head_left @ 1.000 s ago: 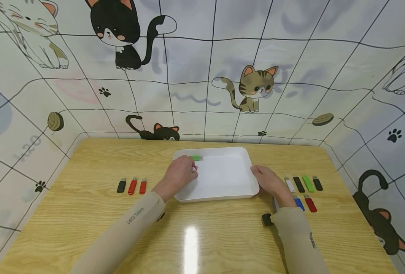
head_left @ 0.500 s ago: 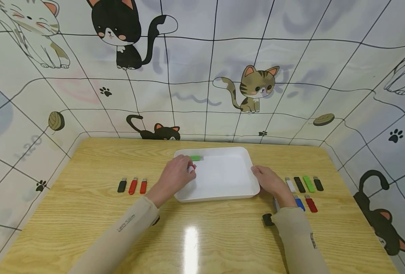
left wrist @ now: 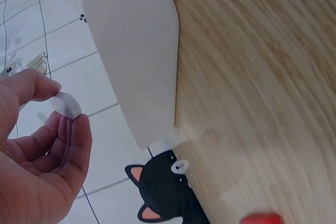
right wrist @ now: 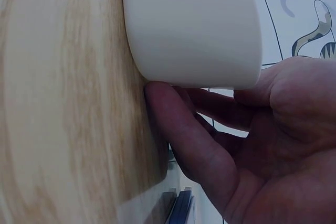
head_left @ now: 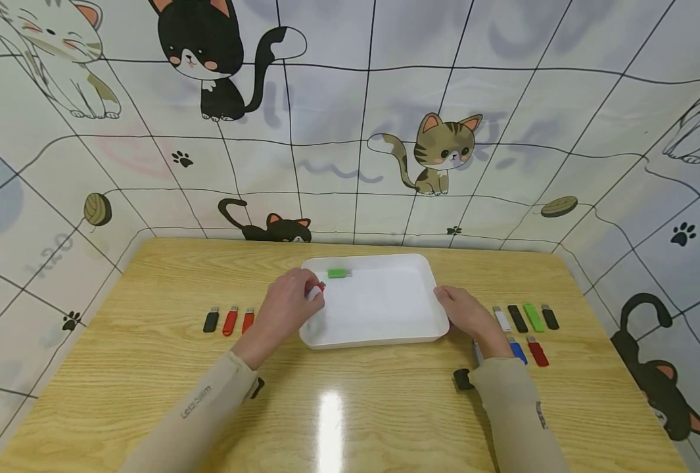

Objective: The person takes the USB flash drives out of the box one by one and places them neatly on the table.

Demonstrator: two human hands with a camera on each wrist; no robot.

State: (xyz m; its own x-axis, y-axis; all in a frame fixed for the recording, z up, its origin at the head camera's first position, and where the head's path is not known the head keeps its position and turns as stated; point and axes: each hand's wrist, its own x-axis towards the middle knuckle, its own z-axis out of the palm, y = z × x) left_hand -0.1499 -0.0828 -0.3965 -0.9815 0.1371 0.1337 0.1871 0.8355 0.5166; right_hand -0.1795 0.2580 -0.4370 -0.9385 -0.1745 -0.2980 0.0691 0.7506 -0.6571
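Over the left end of the white tray, my left hand pinches a small white-and-red USB stick between thumb and fingers. Its rounded white end shows in the left wrist view; the rest is partly covered by the fingers. A green USB stick lies in the tray's far left corner. My right hand holds the tray's right edge. In the right wrist view, its thumb is at the rim and its fingers lie against the outer wall, low near the table.
Left of the tray, a black USB stick and two red USB sticks stand in a row on the wooden table. Several more lie to the right, among them a black one and a blue one. A cat-printed cloth surrounds the table.
My left hand has moved left toward the tray's left edge with the USB stick, uncovering more of the green one. The right hand and the tray have hardly moved.
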